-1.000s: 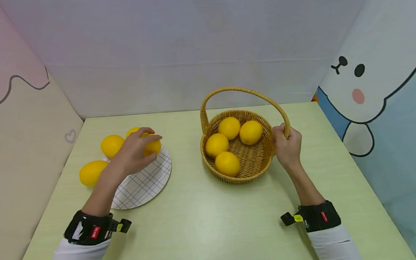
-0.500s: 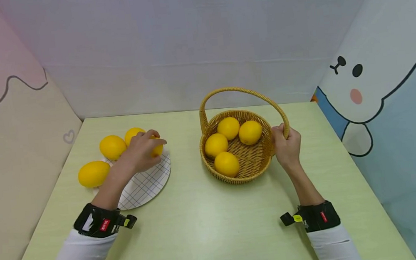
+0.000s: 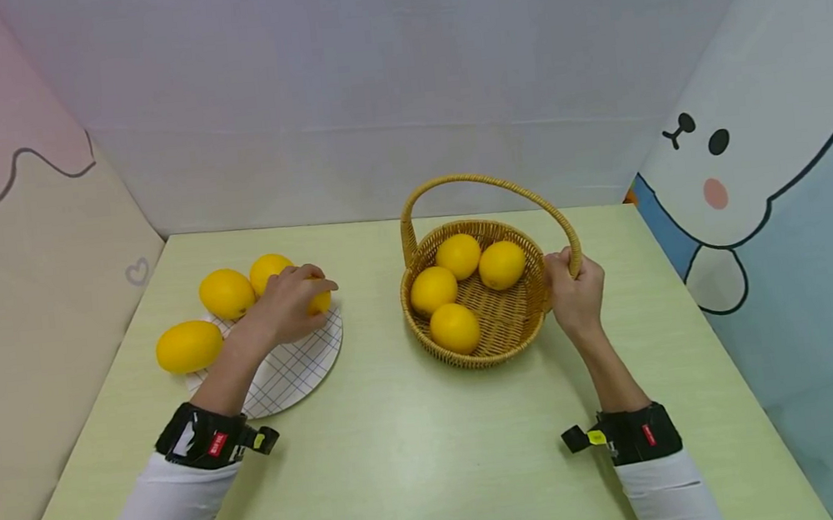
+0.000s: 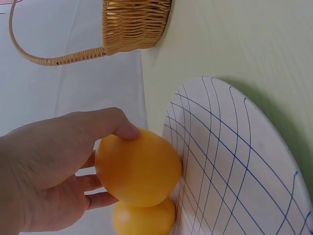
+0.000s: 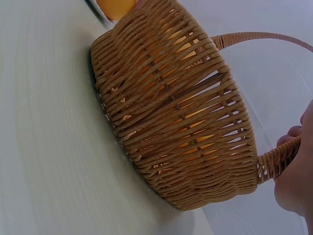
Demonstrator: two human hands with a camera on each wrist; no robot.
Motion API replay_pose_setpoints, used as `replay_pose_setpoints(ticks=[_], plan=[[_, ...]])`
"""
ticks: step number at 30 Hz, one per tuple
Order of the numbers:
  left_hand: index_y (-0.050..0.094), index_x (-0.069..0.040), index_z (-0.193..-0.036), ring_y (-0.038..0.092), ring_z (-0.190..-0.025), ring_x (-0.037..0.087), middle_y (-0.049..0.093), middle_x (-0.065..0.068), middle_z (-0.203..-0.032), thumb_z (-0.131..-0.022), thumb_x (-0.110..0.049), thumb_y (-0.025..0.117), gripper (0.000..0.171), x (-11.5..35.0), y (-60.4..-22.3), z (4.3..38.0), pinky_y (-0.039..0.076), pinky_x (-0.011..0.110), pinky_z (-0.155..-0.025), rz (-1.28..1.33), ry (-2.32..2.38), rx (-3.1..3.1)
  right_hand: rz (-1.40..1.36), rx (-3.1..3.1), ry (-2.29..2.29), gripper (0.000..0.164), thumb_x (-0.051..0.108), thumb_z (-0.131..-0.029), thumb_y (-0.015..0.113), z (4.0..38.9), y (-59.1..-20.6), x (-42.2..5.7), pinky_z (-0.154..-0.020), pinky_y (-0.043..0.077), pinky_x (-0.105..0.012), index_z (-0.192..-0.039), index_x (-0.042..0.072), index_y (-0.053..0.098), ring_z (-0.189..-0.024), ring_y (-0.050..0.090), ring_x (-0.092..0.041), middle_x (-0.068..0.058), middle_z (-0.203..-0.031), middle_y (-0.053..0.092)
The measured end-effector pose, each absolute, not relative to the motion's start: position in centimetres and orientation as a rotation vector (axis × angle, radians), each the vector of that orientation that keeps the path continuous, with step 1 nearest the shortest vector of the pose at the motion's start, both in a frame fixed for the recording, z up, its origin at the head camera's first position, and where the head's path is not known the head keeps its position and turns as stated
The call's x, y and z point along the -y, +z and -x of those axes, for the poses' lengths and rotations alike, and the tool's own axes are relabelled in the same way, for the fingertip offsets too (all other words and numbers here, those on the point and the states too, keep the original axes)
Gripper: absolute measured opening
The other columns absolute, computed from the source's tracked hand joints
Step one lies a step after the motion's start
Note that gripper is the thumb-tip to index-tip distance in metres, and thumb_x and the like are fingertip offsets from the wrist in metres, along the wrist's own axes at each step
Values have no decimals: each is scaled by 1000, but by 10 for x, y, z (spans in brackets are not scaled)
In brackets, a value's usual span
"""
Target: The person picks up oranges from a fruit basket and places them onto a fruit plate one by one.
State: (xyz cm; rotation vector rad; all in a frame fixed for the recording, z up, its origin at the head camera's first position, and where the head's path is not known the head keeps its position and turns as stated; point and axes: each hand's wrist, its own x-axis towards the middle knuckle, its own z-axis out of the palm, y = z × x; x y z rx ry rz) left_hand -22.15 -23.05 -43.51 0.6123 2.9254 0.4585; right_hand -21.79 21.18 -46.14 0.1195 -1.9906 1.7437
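Note:
My left hand [image 3: 287, 307] is over the right part of a white plate [image 3: 305, 369] with a blue grid. Its thumb and fingers grip a yellow lemon [image 4: 139, 169], thumb on the near side and fingers behind in the left wrist view. That lemon is right at the plate's surface, with another lemon [image 4: 144, 219] close beside it. On the right, my right hand [image 3: 578, 290] grips the lower right end of the arched handle [image 3: 487, 176] of a wicker basket [image 3: 505, 322]. Several lemons [image 3: 456, 328] lie in the basket, mostly toward its left and back.
Two more lemons, a left one [image 3: 189, 346] and a back one [image 3: 227, 293], lie at the plate's left side. The pale table [image 3: 421, 460] meets a white cloth wall [image 3: 347, 166] behind. Cartoon-printed panels [image 3: 804, 298] stand at both sides.
My left hand has moved slightly right over the plate, and its fingers have settled round the lemon, which shifted a little right. The right hand and basket have stayed in place.

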Motion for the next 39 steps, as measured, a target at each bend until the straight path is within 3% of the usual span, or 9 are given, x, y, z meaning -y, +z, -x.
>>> replay_pose_setpoints(ticks=[7, 26, 33, 39], plan=[[69, -4, -152, 53, -151, 55, 58, 29, -164, -104, -10, 74, 49, 232, -440, 226, 42, 82, -124, -648, 431, -2941, -129, 1982, 1752, 43, 2, -109, 56, 218, -462, -211, -48, 23, -20, -67, 9, 49, -52, 33, -4, 13, -59, 48], [57, -7, -164, 45, -158, 58, 47, 29, -173, -109, -21, 72, 59, 235, -444, 229, 38, 85, -125, -625, 403, -2934, -134, 1981, 1748, 43, 1, -110, 55, 217, -461, -210, -48, 23, -20, -69, 10, 49, -52, 33, -4, 14, -59, 47], [54, -9, -167, 43, -160, 58, 45, 28, -175, -107, -27, 76, 66, 234, -439, 228, 39, 82, -126, -618, 436, -2967, -127, 1979, 1748, 42, 3, -110, 56, 217, -461, -211, -48, 24, -19, -69, 7, 49, -53, 34, -3, 14, -60, 48], [50, -11, -170, 40, -163, 54, 42, 26, -178, -107, -36, 77, 72, 230, -432, 226, 33, 78, -132, -660, 556, -2967, -143, 1978, 1748, 42, 1, -110, 55, 217, -461, -211, -48, 23, -20, -69, 7, 48, -52, 33, -4, 13, -59, 47]])
